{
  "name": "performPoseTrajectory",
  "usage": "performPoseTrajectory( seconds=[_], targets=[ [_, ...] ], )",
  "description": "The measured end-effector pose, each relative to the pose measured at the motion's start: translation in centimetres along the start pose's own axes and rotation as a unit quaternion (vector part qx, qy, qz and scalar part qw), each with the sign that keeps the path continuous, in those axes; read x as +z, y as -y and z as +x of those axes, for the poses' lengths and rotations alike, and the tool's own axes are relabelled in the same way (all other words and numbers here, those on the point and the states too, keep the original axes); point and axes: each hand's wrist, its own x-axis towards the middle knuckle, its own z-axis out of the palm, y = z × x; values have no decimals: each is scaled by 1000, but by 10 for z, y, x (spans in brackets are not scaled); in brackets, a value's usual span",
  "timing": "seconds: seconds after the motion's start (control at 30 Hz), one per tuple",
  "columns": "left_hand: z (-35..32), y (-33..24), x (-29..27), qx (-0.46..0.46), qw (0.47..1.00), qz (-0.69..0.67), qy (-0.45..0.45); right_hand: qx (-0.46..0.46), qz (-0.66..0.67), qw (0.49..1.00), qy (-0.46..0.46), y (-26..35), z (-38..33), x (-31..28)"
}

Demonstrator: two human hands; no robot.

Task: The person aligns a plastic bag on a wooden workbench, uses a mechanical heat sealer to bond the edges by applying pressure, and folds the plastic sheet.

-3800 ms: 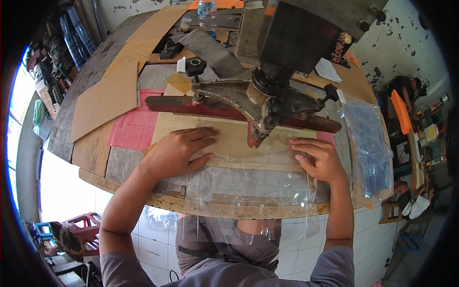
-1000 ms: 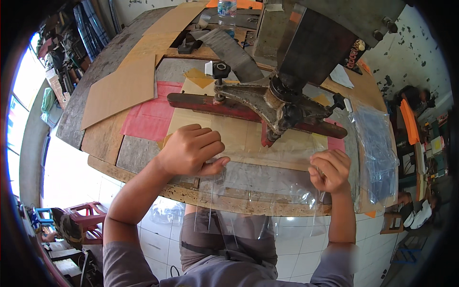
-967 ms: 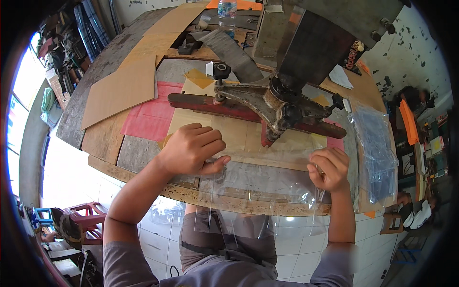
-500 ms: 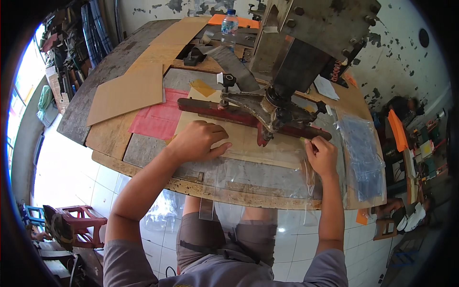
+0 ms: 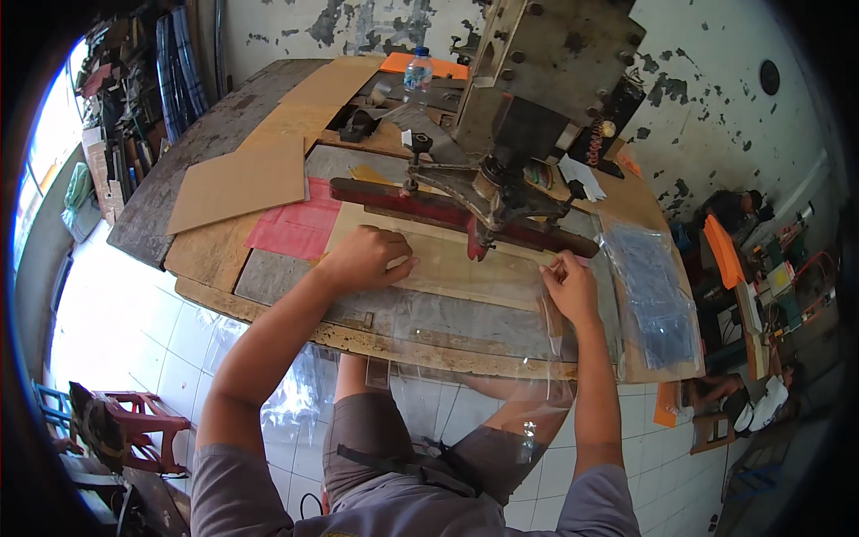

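Observation:
A clear plastic sheet [image 5: 465,336] lies across the worktable and hangs over its front edge above my legs. My left hand [image 5: 365,258] is at the sheet's left side, its fingers curled and thumb drawn in against them. At the right side my right hand [image 5: 571,285] pinches the sheet's edge between thumb and fingertips, close to the right end of the press bar [image 5: 438,215]. This long, dark red bar sits just beyond both hands, carried by a metal bracket [image 5: 488,183]. Beneath the clear sheet is a yellowish sheet [image 5: 465,277].
The heavy press head [image 5: 555,63] rises behind the bar. Left lie a pink sheet [image 5: 300,224] and brown board [image 5: 242,183]. A stack of clear bags [image 5: 653,291] lies right. A water bottle [image 5: 418,72] stands at the back. Another person [image 5: 738,215] is far right.
My view has shifted slightly. My right hand has come a little left, its fingers pinched on the sheet. My left thumb has closed toward the fingers, and my right leg has swung outward.

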Motion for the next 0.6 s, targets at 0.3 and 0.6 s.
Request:
performPoseTrajectory(
  seconds=[0.3, 0.6],
  targets=[
    [-6, -9, -18, -82, 994, -53, 48, 74, 262, 962, 9, 14, -45, -20],
    [-48, -83, -10, -273, 961, -11, -46, 87, 274, 943, -168, 45, -118, -11]
  ],
)
